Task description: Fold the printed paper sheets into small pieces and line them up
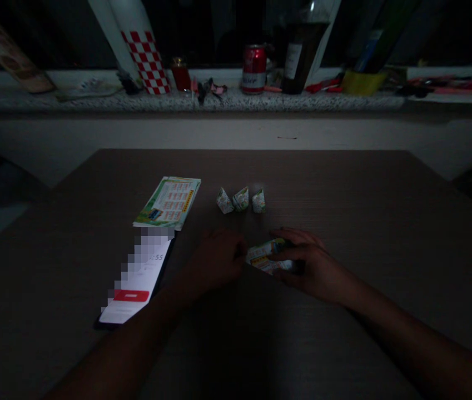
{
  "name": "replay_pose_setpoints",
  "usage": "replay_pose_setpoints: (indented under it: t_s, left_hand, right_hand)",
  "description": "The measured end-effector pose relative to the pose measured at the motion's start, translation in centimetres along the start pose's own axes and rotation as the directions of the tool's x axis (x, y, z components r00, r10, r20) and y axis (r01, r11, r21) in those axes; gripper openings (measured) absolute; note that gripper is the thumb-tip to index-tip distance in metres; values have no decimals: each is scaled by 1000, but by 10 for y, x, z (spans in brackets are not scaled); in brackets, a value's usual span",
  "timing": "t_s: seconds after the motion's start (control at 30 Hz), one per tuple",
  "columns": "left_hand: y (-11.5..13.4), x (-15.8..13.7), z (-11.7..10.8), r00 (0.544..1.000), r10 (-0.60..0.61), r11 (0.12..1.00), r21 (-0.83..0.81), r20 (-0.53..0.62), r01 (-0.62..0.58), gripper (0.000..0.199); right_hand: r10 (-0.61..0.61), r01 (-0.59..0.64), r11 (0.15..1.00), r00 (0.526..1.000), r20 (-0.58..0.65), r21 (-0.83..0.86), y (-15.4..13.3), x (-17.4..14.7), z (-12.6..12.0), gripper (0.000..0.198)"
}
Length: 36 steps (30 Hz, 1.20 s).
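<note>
A printed sheet of paper (261,256), green and white with small calendar-like print, lies partly folded between my hands on the table. My right hand (308,261) grips its right side, with the thumb below and fingers over the top. At its left corner is my left hand (221,256), dark in shadow, its fingers curled closed around the paper's edge. Just beyond stand three small folded paper pieces in a row: a left one (224,201), a middle one (241,199) and a right one (258,200). A stack of similar printed sheets (171,201) lies to the left.
A lit phone (139,283) rests on the brown table (323,178) beside my left forearm. Along the granite sill (219,103) stand a checkered bottle (148,61), a red can (254,69), a dark bottle (296,58) and a yellow container (363,82). The room is dim.
</note>
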<state>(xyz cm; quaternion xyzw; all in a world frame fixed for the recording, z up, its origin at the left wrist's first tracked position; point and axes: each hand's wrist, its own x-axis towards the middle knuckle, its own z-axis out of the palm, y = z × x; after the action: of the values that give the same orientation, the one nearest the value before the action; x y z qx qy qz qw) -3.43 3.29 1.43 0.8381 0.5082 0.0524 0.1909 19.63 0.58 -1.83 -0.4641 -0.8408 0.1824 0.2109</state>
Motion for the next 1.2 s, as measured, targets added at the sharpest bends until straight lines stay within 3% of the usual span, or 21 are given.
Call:
replay_pose_setpoints:
  t_s: [0.13, 0.37, 0.5, 0.63, 0.8, 0.9, 1.07, 1.2]
  left_hand:
    - [5, -6, 8, 984, 160, 985, -52, -75, -165, 27]
    - [10, -6, 12, 947, 320, 947, -24, -38, -321, 18]
    - [9, -4, 12, 934, 356, 934, 56, -45, -353, 19]
    - [10, -4, 13, 905, 412, 904, 169, -104, -392, 20]
    - [13, -7, 9, 860, 482, 868, 221, -167, -444, 18]
    - [15, -9, 6, 816, 524, 850, 219, -243, -480, 20]
    - [18, -11, 6, 700, 581, 809, 196, -416, -554, 9]
    - [21, -11, 8, 645, 603, 781, 185, -469, -596, 5]
  right_hand:
    - [-36, 36, 999, 999, 17, -2, -1, 0, -4, 40]
    - [-164, 163, 986, 984, 63, 27, -5, 2, -10, 24]
    - [-204, 205, 978, 978, -37, 33, -2, 1, -12, 13]
    - [-250, 262, 964, 952, -175, 48, 0, 3, -14, 14]
    - [-311, 336, 940, 913, -262, 55, -3, 3, -19, 20]
    - [-366, 392, 919, 882, -297, 31, -5, 1, -20, 22]
    - [-461, 495, 869, 814, -353, 8, -6, 1, -19, 18]
    - [-486, 521, 854, 799, -355, 5, -9, 2, -18, 18]
